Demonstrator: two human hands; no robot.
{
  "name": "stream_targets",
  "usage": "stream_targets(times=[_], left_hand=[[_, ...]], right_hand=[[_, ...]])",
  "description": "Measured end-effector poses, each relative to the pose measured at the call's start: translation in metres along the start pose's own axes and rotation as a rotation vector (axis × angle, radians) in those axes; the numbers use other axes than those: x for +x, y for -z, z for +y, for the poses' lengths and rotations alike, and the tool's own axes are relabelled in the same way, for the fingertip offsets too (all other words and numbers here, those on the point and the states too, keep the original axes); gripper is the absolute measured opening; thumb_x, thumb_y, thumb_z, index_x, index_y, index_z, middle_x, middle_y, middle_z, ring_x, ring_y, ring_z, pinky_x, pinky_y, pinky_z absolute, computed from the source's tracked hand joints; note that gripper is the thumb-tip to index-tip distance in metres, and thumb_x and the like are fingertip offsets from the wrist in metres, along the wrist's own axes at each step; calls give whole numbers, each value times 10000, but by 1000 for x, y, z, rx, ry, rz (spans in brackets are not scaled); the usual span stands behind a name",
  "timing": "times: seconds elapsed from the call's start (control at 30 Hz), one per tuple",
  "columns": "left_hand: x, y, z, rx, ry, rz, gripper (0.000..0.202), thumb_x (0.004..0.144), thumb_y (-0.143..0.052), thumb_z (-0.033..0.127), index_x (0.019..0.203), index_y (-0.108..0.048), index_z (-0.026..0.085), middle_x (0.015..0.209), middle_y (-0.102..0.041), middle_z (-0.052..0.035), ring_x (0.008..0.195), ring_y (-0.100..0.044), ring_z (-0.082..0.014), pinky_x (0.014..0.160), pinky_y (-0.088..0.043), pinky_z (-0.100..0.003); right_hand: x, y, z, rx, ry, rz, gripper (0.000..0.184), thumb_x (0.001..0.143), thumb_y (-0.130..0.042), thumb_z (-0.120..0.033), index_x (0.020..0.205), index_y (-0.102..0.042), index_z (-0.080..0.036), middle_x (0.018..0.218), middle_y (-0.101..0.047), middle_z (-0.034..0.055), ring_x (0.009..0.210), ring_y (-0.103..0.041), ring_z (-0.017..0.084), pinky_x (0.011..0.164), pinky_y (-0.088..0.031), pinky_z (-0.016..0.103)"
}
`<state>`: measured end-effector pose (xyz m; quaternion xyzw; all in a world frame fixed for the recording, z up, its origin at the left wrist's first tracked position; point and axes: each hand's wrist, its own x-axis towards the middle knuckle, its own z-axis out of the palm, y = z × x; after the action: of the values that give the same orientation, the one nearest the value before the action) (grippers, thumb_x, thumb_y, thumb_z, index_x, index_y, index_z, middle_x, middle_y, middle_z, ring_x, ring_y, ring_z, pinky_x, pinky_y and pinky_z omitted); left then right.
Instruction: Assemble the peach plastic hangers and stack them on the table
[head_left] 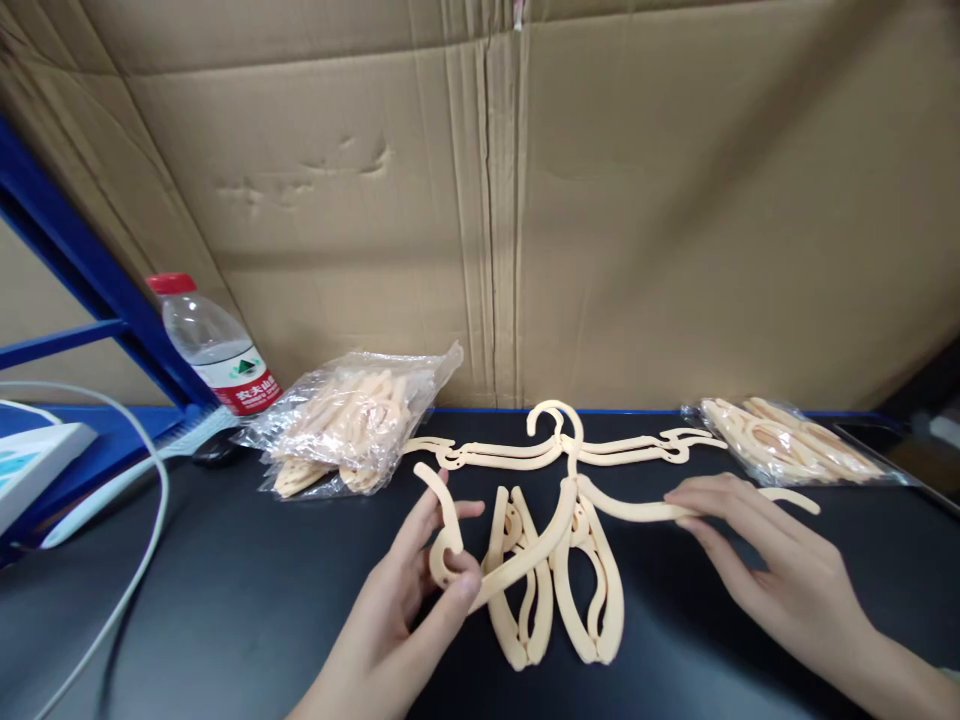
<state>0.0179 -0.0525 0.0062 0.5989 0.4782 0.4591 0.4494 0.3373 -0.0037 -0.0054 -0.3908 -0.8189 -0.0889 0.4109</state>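
Note:
A cream folding clothes hanger (525, 562) is held between my two hands, its hook pointing up and its arms spread. My left hand (409, 600) grips the left arm near its curled notch, thumb in front and fingers behind. On the other side, my right hand (765, 555) pinches the right arm between thumb and fingers. Two folded hangers, one on the left (498, 590) and one on the right (616, 600), lie beneath it on the black table. Unfolded hangers (510, 457) lie stacked behind, partly covered by the held hanger's hook.
A clear bag of folded hangers (352, 420) lies at the left, another bag (787, 440) at the right. A red-capped water bottle (217, 345) leans near a blue frame (82, 230). A white cable (154, 500) and a brush (142, 475) lie at the left. Cardboard (360, 200) walls the back.

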Motion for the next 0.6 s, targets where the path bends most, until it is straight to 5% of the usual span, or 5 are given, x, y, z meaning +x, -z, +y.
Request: stream_targets(times=[0.17,0.3,0.47,0.6], left_hand=[[1,-2,2,99,24,-141,552,903,-592,377,1424,-427,298,1052,-649,-59,684,-562,-133,674,-536,-246],[6,-1,10,138,96,-56,350,897,-578,428,1152,-672,208,660,-573,3,573,-506,-128,567,-458,-217],[11,5,11,53,111,18,342,881,-599,453,1070,-666,176,610,-557,11,593,-530,-143,589,-440,-231],[11,5,6,-8,131,19,363,868,-619,466,1076,-655,170,623,-592,5,605,-549,-148,603,-461,-236]], right_hand=[[-3,-3,-8,25,29,-9,178,931,-514,-137,1043,-591,-250,956,-662,33,890,-653,211,899,-486,359],[-4,-2,-3,24,50,-11,267,927,-521,-112,1142,-584,-258,1003,-666,38,910,-646,215,895,-482,369],[-3,7,6,-170,61,-18,350,933,-493,-145,1216,-614,-313,1042,-667,64,915,-617,275,784,-476,427],[-5,13,3,-386,59,24,400,937,-486,-135,1266,-596,-334,1045,-671,71,662,-603,195,620,-462,361]])
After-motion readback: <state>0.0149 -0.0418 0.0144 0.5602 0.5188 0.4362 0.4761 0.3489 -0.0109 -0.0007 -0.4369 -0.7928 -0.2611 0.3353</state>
